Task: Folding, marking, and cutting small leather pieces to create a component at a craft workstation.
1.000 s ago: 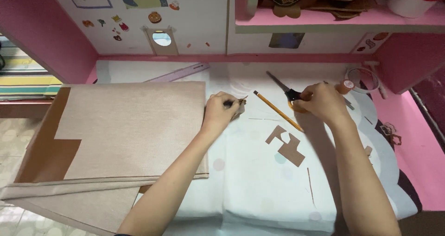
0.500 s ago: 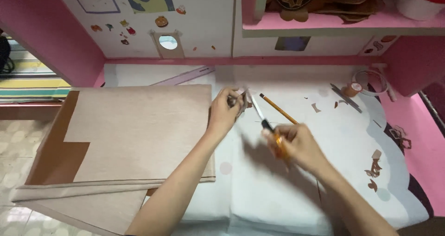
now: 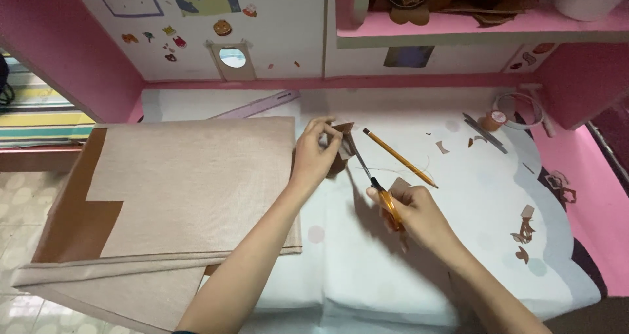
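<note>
The left hand (image 3: 314, 160) pinches a small brown scrap of material (image 3: 342, 144) between thumb and fingertips, holding it up just above the white cover of the bench (image 3: 367, 268), near the middle of the bench and closer to its back edge than its front. The right hand (image 3: 413, 213) is closed around the orange handles of a pair of scissors (image 3: 370, 176), and the blades point up and away toward the scrap, their tips meeting its lower edge. Whether the blades are parted or shut at the tip is too small to tell.

To cut cleanly here, the scrap should stay taut and steady in the left grip, with the fingertips kept clear of the blade line, since they sit very close to the tips. It seems wiser to feed the piece deeper into the blades than to snip with the points alone, and to turn the scrap with the left hand while the scissors hold their line. The piece is small, so a loose pinch could let it twist or slip.

A yellow pencil (image 3: 398, 157) lies diagonally just to the right of the scissors, apart from both hands. A large beige sheet (image 3: 190, 183) over brown board covers the left side of the bench, hanging past its left edge, with a pale ruler (image 3: 259, 104) near the back edge. Brown offcuts (image 3: 524, 229) are scattered toward the right edge.
</note>
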